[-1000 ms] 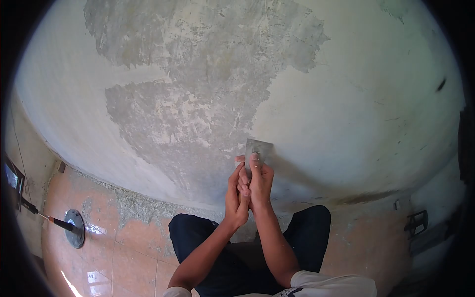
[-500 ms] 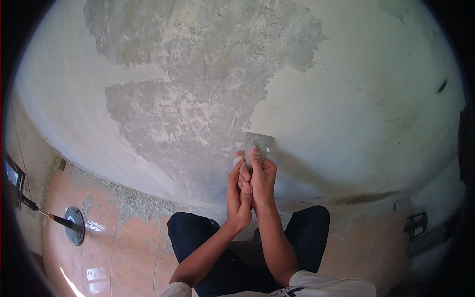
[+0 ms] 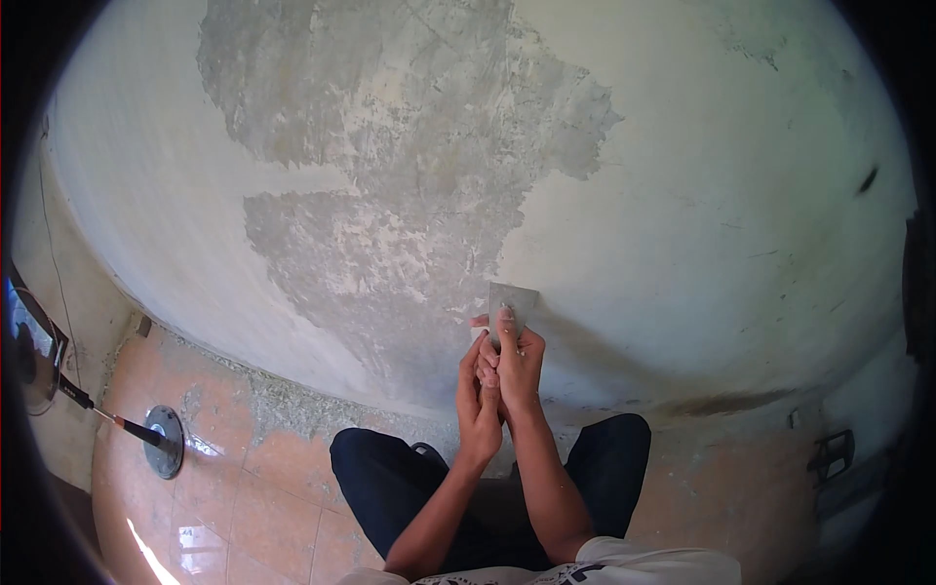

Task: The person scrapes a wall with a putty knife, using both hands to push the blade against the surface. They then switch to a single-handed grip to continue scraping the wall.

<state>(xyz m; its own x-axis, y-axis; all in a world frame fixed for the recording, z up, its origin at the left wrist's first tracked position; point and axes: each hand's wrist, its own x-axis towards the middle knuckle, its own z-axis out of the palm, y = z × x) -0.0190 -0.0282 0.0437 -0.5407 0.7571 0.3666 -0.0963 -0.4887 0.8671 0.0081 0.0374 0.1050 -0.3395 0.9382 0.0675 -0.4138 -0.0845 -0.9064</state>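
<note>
We clasp our left hand (image 3: 478,395) and right hand (image 3: 519,363) tightly around a scraper (image 3: 511,302) pressed against the peeling wall (image 3: 682,214), paint flakes (image 3: 292,409) littering the tiled floor's (image 3: 253,487) edge below.

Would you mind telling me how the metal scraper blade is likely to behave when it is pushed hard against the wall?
The scraper blade looks thin and flat, so it probably flexes slightly rather than staying rigid. Both hands, left hand and right hand, wrap its handle, which suggests it needs firm pressure. Its smooth metal might skid on the painted wall.
</note>
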